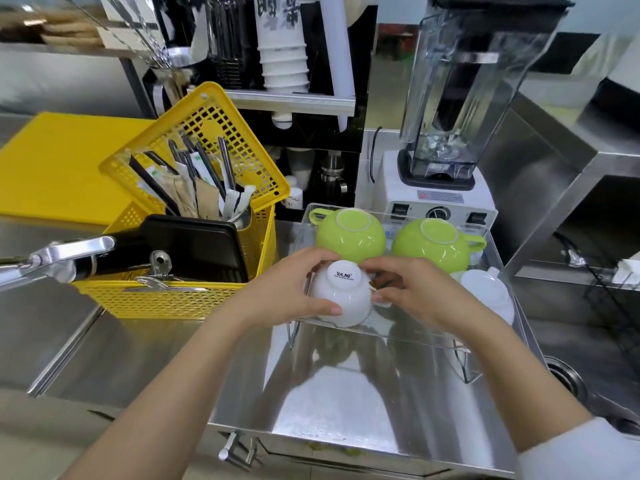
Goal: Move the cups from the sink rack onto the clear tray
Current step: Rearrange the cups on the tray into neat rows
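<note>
In the clear tray (pixel 498 258), both hands seemingly hold white cup (pixel 341 294)

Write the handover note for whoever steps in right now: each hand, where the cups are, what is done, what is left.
Left hand: grips the upside-down white cup from its left side, thumb across the front.
Right hand: its fingers touch the same cup's right side.
That cup sits at the front left of the clear tray, at or just above the floor; I cannot tell if it is set down.
Done: two green cups sit upside down at the back, another white cup at the front right.
Left: release this cup. The sink rack is not clearly in view, so check for remaining cups.
</note>
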